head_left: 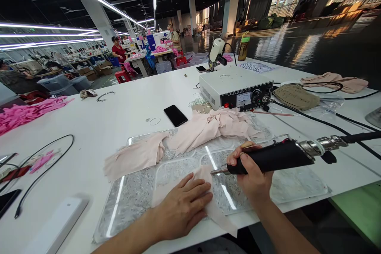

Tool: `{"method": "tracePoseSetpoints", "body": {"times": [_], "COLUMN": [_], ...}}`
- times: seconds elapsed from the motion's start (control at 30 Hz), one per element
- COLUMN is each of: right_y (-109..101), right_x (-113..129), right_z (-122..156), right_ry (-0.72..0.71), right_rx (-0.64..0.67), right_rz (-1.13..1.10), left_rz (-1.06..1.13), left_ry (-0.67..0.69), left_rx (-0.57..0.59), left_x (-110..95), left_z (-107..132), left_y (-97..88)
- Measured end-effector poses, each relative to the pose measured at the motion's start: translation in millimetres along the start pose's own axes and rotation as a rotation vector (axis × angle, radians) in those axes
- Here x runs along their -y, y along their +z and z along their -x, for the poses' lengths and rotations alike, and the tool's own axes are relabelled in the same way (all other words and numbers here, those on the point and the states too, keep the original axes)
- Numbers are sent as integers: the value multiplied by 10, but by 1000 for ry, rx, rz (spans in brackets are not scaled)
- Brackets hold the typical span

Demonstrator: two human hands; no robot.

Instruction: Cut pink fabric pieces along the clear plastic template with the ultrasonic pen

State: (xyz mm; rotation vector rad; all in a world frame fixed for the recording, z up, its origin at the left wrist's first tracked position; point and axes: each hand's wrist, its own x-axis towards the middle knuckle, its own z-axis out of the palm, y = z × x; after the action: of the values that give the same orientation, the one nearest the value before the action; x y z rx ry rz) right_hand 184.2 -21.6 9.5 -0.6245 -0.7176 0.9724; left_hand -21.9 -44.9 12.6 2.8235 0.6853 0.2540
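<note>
My left hand (181,206) lies flat with fingers spread on a pale pink fabric piece (218,216) that rests on a clear glass plate (131,194) at the table's near edge. My right hand (253,174) is wrapped round a black handheld tool (274,158) with a metal tip pointing left at the fabric's top edge. A thick cable (357,137) runs from the tool's metal rear end to the right. More pale pink pieces (214,125) lie heaped just beyond the plate, and one piece (133,156) lies to the left.
A white control box (235,87) with a dial stands behind the heap, a black phone (175,115) left of it. Bright pink fabric (26,113) lies far left, black cables (44,158) near left. Beige cloth (297,96) and a bottle (243,47) sit right. People work at distant tables.
</note>
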Motion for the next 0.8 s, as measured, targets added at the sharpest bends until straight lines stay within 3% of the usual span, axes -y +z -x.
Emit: {"method": "tracePoseSetpoints", "body": {"times": [0.37,0.8], "right_y": [-45,-52], "right_x": [173,134], "right_z": [113,179], "right_ry": [73,131], "right_rx": [121,162], "right_rz": [-19,36], "left_rz": [-4,-11], "left_ry": [16,21], "left_rx": [32,-12], "left_x": [7,10], "left_z": [-6,6], "left_y": [-25,-10]}}
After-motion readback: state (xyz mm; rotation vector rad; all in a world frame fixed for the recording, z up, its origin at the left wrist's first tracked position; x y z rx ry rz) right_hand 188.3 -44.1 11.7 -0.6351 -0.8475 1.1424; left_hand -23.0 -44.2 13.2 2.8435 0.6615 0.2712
